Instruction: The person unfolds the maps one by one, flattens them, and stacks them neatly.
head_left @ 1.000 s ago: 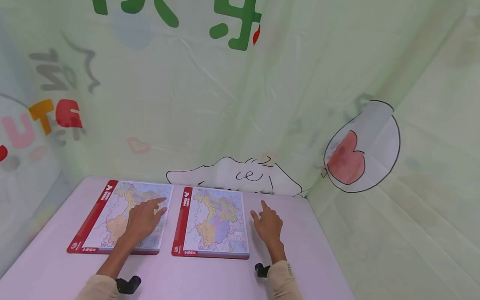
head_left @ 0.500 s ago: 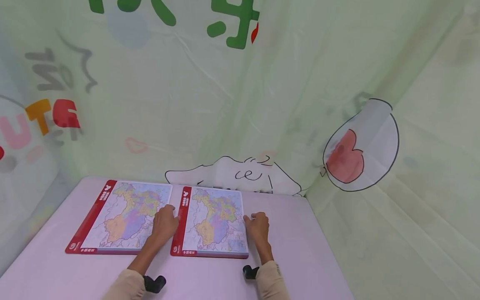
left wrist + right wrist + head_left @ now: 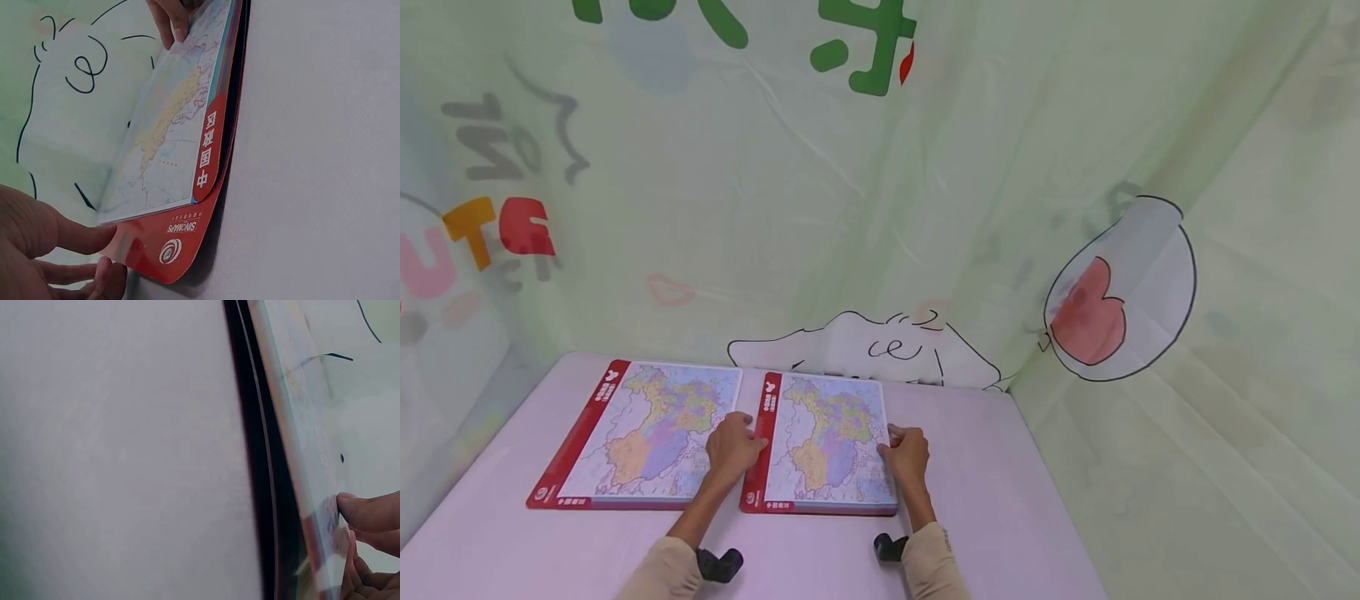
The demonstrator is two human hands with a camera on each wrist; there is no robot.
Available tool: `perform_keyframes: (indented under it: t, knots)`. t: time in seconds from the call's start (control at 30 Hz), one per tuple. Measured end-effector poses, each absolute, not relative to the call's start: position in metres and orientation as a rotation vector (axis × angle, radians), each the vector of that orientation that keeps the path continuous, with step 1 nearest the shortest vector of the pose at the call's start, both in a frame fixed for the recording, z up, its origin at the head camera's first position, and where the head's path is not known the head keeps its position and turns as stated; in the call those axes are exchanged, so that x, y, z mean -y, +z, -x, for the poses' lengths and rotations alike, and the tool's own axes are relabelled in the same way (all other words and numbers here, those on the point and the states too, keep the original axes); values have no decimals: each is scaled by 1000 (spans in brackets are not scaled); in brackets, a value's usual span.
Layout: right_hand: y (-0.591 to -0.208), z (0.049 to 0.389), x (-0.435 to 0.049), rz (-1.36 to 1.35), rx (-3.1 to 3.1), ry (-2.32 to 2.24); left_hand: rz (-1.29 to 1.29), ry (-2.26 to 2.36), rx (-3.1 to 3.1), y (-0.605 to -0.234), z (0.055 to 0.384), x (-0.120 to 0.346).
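A map board (image 3: 823, 433) with a red left border lies at the middle of the table, a coloured map printed on its face. My left hand (image 3: 732, 450) pinches its red left border, thumb on top and fingers curled at the edge; the left wrist view shows this hand (image 3: 56, 250) beside the SINOMAPS logo. On the opposite side my right hand (image 3: 907, 454) pinches the right edge, its thumb (image 3: 359, 509) on the map face. Layers show along the board's near edge (image 3: 228, 125), with a dark gap between them.
A second, similar map board (image 3: 647, 433) lies on the left, partly behind my left hand. Both boards lie on a pale pinkish table (image 3: 1000, 517). A printed light green curtain (image 3: 850, 208) stands behind the table and along its sides.
My left hand has moved right, from over the left map board to the middle board's left border. My right hand has moved left onto its right edge. Both hands now grip it.
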State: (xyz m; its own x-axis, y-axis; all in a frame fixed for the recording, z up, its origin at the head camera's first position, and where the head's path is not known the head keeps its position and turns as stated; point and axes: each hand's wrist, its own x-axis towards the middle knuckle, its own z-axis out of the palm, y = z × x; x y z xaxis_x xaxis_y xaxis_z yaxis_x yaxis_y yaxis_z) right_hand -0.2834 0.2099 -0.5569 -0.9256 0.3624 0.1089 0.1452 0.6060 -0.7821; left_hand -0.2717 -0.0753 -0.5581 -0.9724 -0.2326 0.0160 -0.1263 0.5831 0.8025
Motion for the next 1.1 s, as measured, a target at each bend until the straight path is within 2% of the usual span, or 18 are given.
perform_keyframes:
  t: [0.77, 1.1]
  knots:
    - [-567, 294, -222, 536, 2383, 1481, -364, -1607, 2580, -559, 278, 83]
    - [-553, 296, -225, 499, 2339, 1463, -337, -1589, 2566, -554, 278, 91]
